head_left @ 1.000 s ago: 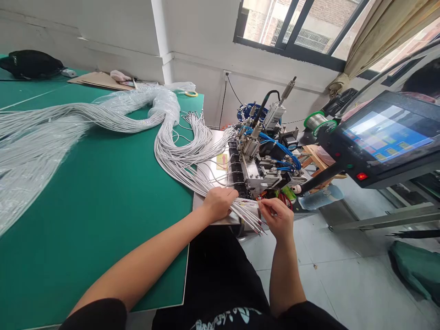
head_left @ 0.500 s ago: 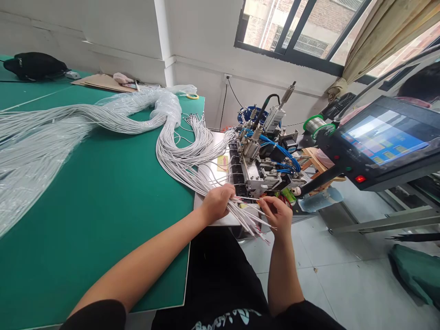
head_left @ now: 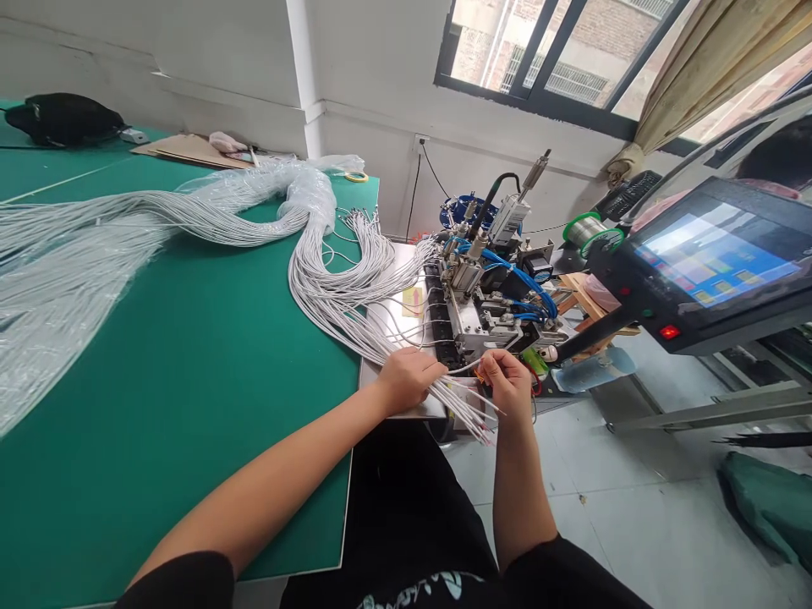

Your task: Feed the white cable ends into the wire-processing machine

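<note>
A thick bundle of white cables (head_left: 336, 300) runs from the green table across to my hands. My left hand (head_left: 409, 381) is closed around the bundle near its stripped ends, which fan out to the right with reddish wire tips. My right hand (head_left: 507, 381) pinches the end of a single cable, raised apart from the others, close to the front of the machine (head_left: 466, 321). Several cables lie side by side in the black holder (head_left: 437, 309) along the machine's left side.
The green table (head_left: 254, 406) carries more cables in clear plastic wrap (head_left: 308, 190), cardboard (head_left: 183, 152) and a black bag (head_left: 67, 120). A control screen (head_left: 716, 254) juts in at right, beside a solder wire spool (head_left: 593, 233). A person's head shows partly behind it.
My right hand has moved slightly up and left, lifting the single cable's end toward the machine. My left hand has shifted a little, its thumb now stretched further right over the bundle.
</note>
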`<state>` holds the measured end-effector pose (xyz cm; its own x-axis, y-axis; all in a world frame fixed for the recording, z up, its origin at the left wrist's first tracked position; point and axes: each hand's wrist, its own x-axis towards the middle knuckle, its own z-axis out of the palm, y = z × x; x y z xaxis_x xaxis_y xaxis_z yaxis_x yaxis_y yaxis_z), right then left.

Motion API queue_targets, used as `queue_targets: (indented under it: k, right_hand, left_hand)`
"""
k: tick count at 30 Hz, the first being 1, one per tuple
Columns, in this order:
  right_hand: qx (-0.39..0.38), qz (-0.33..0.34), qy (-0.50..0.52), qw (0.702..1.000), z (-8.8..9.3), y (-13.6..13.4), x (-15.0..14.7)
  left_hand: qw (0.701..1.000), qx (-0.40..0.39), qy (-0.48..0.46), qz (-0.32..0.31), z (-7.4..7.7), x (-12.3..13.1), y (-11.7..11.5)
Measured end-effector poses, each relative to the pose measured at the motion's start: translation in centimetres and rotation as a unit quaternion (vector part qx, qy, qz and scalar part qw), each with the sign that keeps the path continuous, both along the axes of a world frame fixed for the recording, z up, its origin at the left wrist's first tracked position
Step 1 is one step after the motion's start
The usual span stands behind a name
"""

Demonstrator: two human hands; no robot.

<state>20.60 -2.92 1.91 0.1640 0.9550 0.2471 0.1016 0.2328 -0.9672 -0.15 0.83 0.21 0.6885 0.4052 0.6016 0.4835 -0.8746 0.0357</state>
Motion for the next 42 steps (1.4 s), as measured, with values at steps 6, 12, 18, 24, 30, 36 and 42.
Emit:
queue_targets:
  k: [6, 12, 18, 24, 30, 36, 42]
  right_hand:
    - [-0.014, -0.009, 0.041, 0.999, -0.5, 0.1, 0.1]
    - [-0.064, -0.024, -0.171, 0.983, -1.4, 0.2, 1.9]
    - [-0.076, -0.01, -0.215, 0.973, -2.7, 0.9, 2.2]
    - [-0.07, 0.02, -0.147, 0.986, -3.9, 1.8, 2.6]
    - [-0.105, 0.033, -0.054, 0.992, -4.5, 2.4, 2.2]
    - [-0.171, 0.018, 0.082, 0.982, -5.0, 2.7, 1.4]
    - [-0.17, 0.022, 0.106, 0.979, -5.4, 2.2, 1.4]
  left_hand:
    - [0.999, 0.005, 0.032, -0.001, 0.3, 0.4, -0.3]
    - [0.997, 0.009, 0.022, 0.069, 0.5, 0.7, -0.5]
    - [0.992, -0.033, 0.085, 0.083, 0.8, 0.9, -0.4]
    - [0.987, -0.073, 0.107, 0.093, 1.0, 0.9, -0.5]
    - [0.98, -0.1, 0.146, 0.091, 1.0, 1.2, -0.4]
    - [0.972, -0.116, 0.175, 0.104, 1.2, 1.5, -0.3]
    - [0.983, -0.086, 0.128, 0.1, 0.8, 1.3, -0.4]
